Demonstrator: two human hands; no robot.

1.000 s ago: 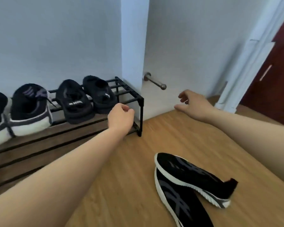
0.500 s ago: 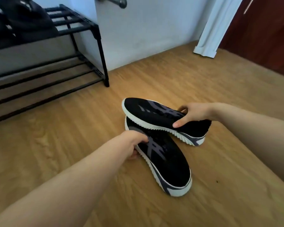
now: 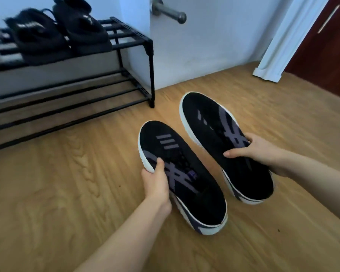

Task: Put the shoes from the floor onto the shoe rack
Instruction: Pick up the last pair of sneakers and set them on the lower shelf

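Note:
Two black sneakers with white soles and purple-grey stripes are held over the wooden floor, toes pointing away from me. My left hand (image 3: pixel 157 179) grips the left sneaker (image 3: pixel 185 173) at its left side, thumb on top. My right hand (image 3: pixel 257 150) holds the right sneaker (image 3: pixel 214 122) across its middle from the right. The black metal shoe rack (image 3: pixel 133 42) stands at the upper left against the wall. Its lower tier has bare bars.
Black fluffy slippers (image 3: pixel 82 28) and other dark shoes (image 3: pixel 35 34) fill the rack's top shelf. A metal door stopper (image 3: pixel 169 11) sticks out of the white wall. A white door frame (image 3: pixel 279 44) and dark red door (image 3: pixel 326 48) stand at the right.
My hands came down from near the rack to the stacked sneakers, took one each and drew them apart side by side, raised off the floor. The view has tilted back up toward the rack.

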